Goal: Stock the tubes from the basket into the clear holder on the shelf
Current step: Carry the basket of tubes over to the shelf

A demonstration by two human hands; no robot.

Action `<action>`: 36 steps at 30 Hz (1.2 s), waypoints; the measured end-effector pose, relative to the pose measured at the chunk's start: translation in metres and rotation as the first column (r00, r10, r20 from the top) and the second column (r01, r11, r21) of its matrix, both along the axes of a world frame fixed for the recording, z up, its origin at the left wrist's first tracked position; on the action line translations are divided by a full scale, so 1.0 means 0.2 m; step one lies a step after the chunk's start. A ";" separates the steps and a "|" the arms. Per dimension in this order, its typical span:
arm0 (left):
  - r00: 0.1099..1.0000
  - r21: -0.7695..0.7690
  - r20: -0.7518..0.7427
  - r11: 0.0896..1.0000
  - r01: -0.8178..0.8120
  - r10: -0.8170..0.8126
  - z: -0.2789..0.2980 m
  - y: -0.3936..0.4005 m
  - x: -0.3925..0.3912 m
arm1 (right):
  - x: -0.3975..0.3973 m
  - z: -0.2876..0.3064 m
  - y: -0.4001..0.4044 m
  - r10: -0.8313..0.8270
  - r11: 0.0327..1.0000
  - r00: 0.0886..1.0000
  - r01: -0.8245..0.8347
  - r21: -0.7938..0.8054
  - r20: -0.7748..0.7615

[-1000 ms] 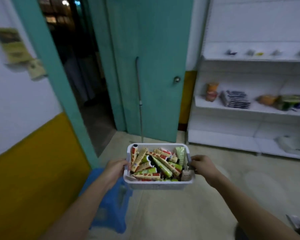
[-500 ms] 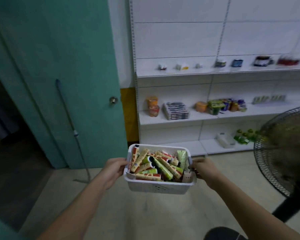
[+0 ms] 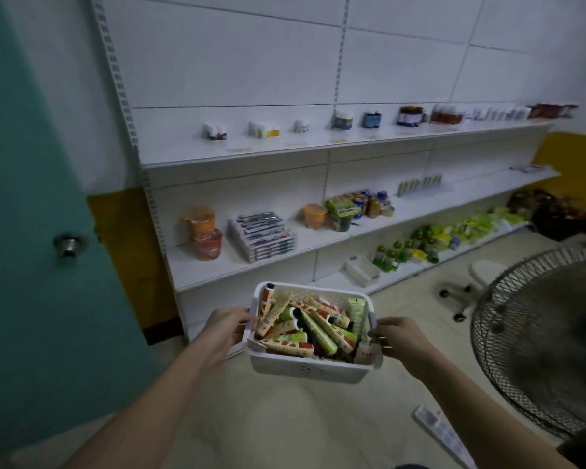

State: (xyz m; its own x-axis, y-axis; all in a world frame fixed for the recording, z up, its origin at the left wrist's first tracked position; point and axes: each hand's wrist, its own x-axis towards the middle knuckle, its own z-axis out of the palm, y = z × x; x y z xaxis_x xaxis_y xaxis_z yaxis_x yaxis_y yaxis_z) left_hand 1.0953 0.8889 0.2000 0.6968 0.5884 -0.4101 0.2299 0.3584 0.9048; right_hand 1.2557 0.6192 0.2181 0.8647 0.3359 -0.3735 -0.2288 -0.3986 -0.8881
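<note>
The left hand point(image 3: 229, 328) grips the left rim of the white basket point(image 3: 307, 365), and the right hand point(image 3: 398, 338) grips the right rim; the basket hangs in the air between them, in front of the white shelf point(image 3: 251, 269) unit and above the floor. The tubes point(image 3: 310, 328) lie heaped loosely inside, some poking up at the back left corner. What may be the clear holder point(image 3: 362, 269) sits on the lowest shelf, towards its front edge, just beside a row of green bottles point(image 3: 391, 256); it is too dim to be sure.

The risks, as I judge them: the basket tilts slightly, so a careless dip could spill the top tubes. A standing fan point(image 3: 538, 346) crowds the right side, and a white power strip point(image 3: 442, 434) lies on the floor, a tripping hazard while both hands are occupied.
</note>
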 end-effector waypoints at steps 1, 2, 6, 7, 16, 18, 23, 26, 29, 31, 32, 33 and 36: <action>1.000 0.018 -0.008 1.000 0.012 -0.012 0.01 0.07 0.11 | 0.07 0.01 0.04 -0.027 1.000 1.000 0.027 0.000 -0.002; 0.999 0.040 -0.024 0.999 0.023 -0.022 0.01 0.12 0.21 | 0.13 0.02 0.07 -0.054 0.999 0.999 0.054 -0.007 -0.007; 0.991 0.054 -0.053 0.990 0.127 -0.124 0.04 0.28 0.66 | 0.43 0.04 0.18 -0.144 0.990 0.989 0.144 0.000 -0.018; 0.989 0.056 -0.049 0.988 0.144 -0.141 0.05 0.31 0.76 | 0.50 0.04 0.20 -0.162 0.987 0.987 0.162 0.011 -0.012; 0.960 0.070 -0.118 0.962 0.264 -0.255 -0.06 0.43 1.87 | 1.42 -0.11 0.28 -0.314 0.949 0.948 0.315 0.025 -0.045; 0.952 0.064 -0.129 0.956 0.288 -0.278 -0.08 0.43 2.13 | 1.66 -0.15 0.27 -0.342 0.939 0.937 0.344 0.014 -0.073; 0.934 0.088 -0.134 0.935 0.344 -0.331 -0.08 0.40 2.72 | 2.17 -0.19 0.22 -0.349 0.937 0.930 0.348 -0.032 -0.115; 0.913 0.080 -0.157 0.917 0.391 -0.376 -0.11 0.34 3.03 | 2.42 -0.22 0.17 -0.385 0.923 0.915 0.379 -0.070 -0.119; 0.891 0.043 -0.171 0.900 0.434 -0.421 -0.18 0.28 3.32 | 2.66 -0.25 0.10 -0.432 0.901 0.892 0.423 -0.095 -0.133; 0.876 0.029 -0.191 0.889 0.457 -0.443 -0.23 0.24 3.52 | 2.82 -0.30 0.06 -0.465 0.884 0.873 0.453 -0.114 -0.145; 0.867 0.023 -0.203 0.882 0.470 -0.456 -0.26 0.21 3.63 | 2.89 -0.32 0.03 -0.481 0.876 0.863 0.466 -0.124 -0.153; 0.857 0.013 -0.214 0.876 0.482 -0.468 -0.29 0.19 3.74 | 2.96 -0.35 0.01 -0.496 0.868 0.853 0.478 -0.135 -0.163; 0.822 -0.009 -0.249 0.850 0.526 -0.512 -0.40 0.11 4.07 | 3.20 -0.44 -0.08 -0.541 0.841 0.818 0.516 -0.164 -0.195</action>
State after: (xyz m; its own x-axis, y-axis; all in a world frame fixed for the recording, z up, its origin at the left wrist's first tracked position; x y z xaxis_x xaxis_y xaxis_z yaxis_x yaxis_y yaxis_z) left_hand 1.9086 0.9111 0.1202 0.7939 0.1943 -0.5762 0.5735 0.0756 0.8157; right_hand 1.8950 0.6041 0.1302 0.7867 -0.1974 -0.5849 -0.6173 -0.2407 -0.7490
